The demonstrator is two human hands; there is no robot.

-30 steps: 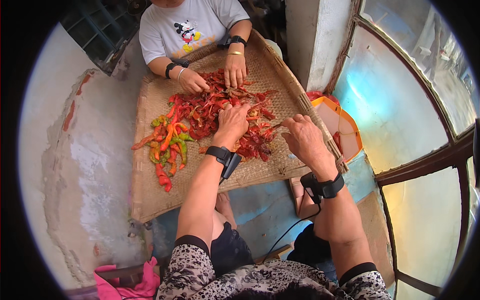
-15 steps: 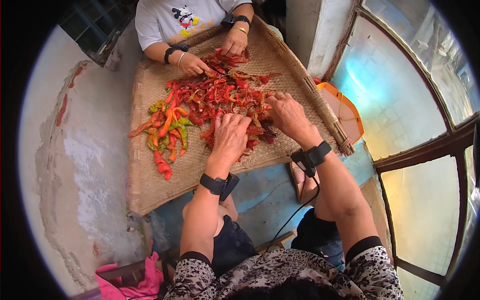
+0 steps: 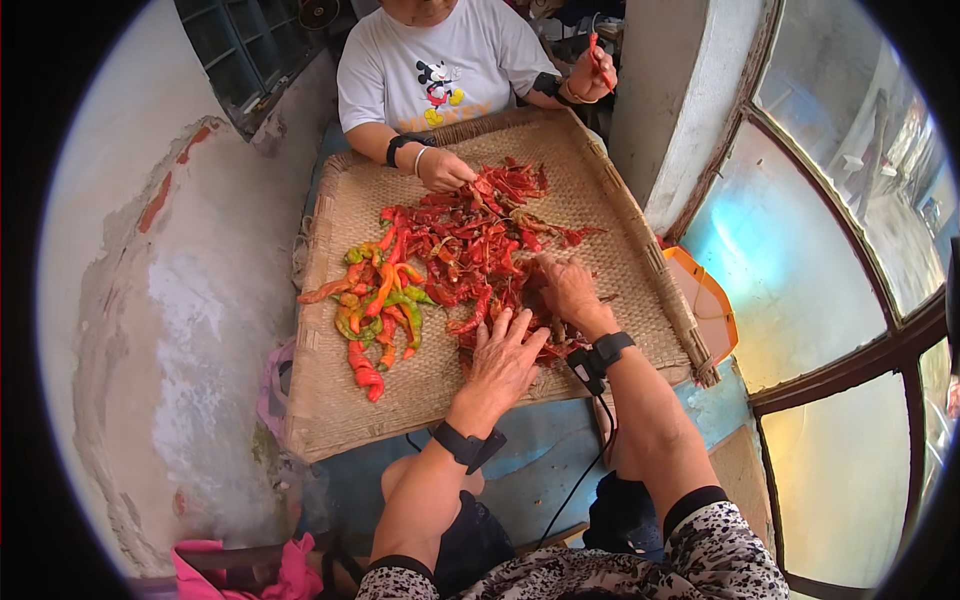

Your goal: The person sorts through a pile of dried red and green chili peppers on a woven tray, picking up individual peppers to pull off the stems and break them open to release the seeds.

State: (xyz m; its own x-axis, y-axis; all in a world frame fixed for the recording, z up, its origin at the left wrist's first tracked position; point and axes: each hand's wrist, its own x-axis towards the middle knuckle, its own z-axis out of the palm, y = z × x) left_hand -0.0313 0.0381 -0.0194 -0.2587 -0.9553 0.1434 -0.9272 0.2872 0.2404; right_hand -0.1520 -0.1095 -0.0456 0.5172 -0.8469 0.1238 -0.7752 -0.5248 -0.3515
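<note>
A heap of wrinkled, dried red chili peppers point(image 3: 470, 250) lies across the middle of a woven tray point(image 3: 335, 425). At the heap's near edge my left hand point(image 3: 500, 365) rests palm down, its fingers spread over the peppers. Just right of it, my right hand point(image 3: 575, 292) reaches into the heap; its fingertips are hidden among the peppers. Left of the heap sits a smaller pile of fresher orange, green and red peppers point(image 3: 385, 300), apart from my hands.
Across the tray a person point(image 3: 440, 75) in a white T-shirt holds up a red pepper point(image 3: 596, 62) in one hand; the other hand point(image 3: 445, 170) touches the heap. Framed panes point(image 3: 800, 270) stand at right, beside an orange-rimmed container point(image 3: 705, 295). A plastered wall point(image 3: 190, 330) bounds the left.
My left hand's fingers have spread over the peppers. The other person's hand has risen from the heap with a red pepper. The whole view has shifted, with the tray now farther right and lower.
</note>
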